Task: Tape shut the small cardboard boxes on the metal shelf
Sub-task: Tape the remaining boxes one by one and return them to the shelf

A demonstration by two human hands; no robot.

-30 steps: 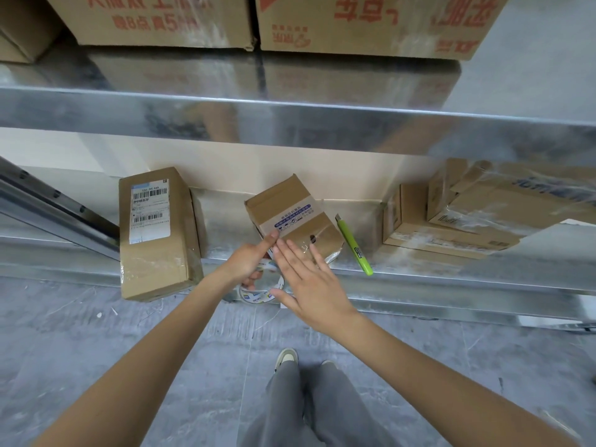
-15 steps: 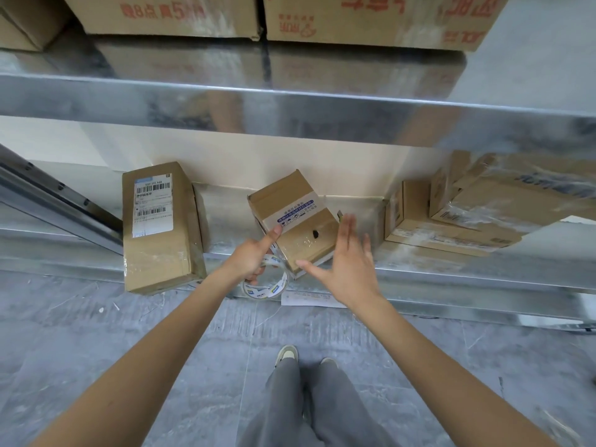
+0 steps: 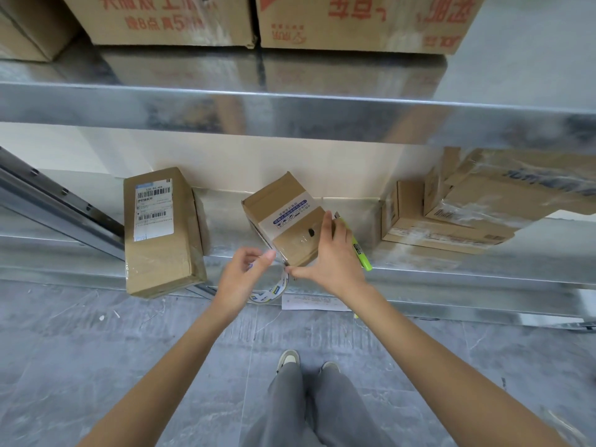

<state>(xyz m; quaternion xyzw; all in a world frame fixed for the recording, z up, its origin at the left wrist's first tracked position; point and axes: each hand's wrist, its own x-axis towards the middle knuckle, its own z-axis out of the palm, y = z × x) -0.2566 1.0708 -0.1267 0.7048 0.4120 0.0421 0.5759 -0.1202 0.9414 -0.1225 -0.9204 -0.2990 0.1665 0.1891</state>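
- The small cardboard box sits at the centre of the frame on the lower metal shelf, turned askew: its long axis runs from upper left to lower right, with its near corner pointing toward the hands.
- The left hand is just below and left of that corner, fingers curled round the tape roll, which hangs past the shelf's front edge; a clear strip seems to run from the roll up onto the box.
- The right hand lies against the box's lower-right side, fingers fairly straight and reaching up along that side, thumb stretched left toward the near corner. Whether it pinches the tape end there, I cannot tell.
- The right hand is nearer; it touches the box, while the left stands just off the corner.
- A green utility knife lies just right of the right hand, partly behind it.
- My judgement: the coming move turns on pulling tape along that diagonal axis while the right hand steadies the box.
- Another taped box stands at left, well apart.
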